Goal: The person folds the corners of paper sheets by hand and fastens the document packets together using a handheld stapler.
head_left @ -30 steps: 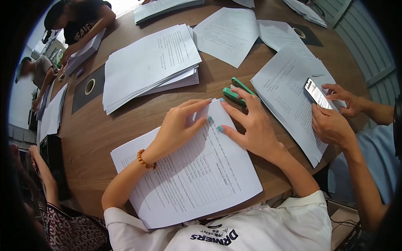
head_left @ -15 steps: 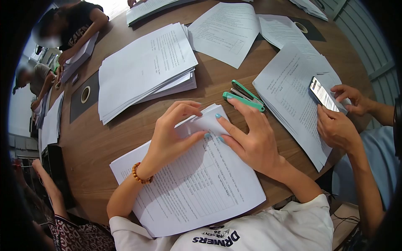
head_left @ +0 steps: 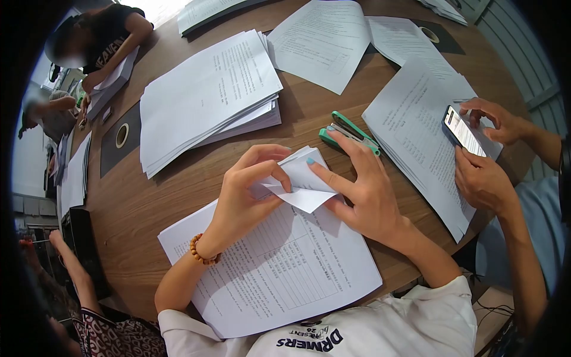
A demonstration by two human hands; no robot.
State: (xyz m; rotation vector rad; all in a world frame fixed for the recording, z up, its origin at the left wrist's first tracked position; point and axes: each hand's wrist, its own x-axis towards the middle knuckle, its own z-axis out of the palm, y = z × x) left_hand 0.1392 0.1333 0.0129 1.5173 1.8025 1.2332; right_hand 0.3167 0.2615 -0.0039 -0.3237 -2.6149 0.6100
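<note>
A stack of printed sheets [head_left: 285, 279] lies at the table edge in front of me. Its far corner is lifted and folded back, showing a white flap of paper [head_left: 304, 199]. My left hand [head_left: 253, 184], a wooden bead bracelet at its wrist, has curled fingers on this corner; its thumb tip is hidden under the flap. From the other side, my right hand [head_left: 366, 196] pinches the corner, index finger on top and thumb tip hidden beneath. Just beyond the right fingers rests a green stapler [head_left: 351, 132], lying on the table.
A thick paper pile [head_left: 208, 98] stands ahead, with loose sheets [head_left: 321, 44] beside it. At right, a co-worker's hands hold a phone [head_left: 464, 131] over more printed sheets [head_left: 410, 143]. Other people sit at far left, near a black box [head_left: 83, 250].
The corner of the stack has been bent up and back toward me. Both thumbs have slipped beneath the flap, and my left fingers have curled onto it.
</note>
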